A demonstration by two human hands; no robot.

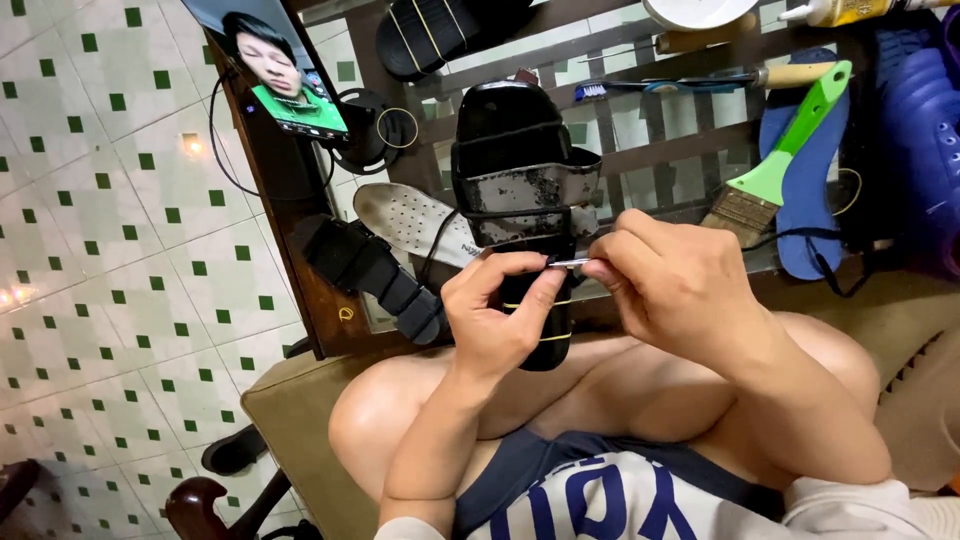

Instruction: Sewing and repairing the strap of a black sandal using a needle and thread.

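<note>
A seated person braces a black sandal (525, 215) at centre frame, its heel end resting toward the knees and its toe on the slatted bench (660, 120), so the worn strap faces up. The left hand (495, 315) pinches closed against the sandal's side, steadying it; the right hand (680, 280) grips a thin metal tool (570, 262) at the strap. A green-handled brush (780, 165) lies at upper right, a pale insole (415, 222) and a phone (285, 75) to the left.

Around the two hands pinching one thin metal pin (570, 262) I count three black sandals (525, 190), one white insole (415, 222), one blue insole (805, 190), one green-handled brush (775, 175), and one phone (285, 75).
</note>
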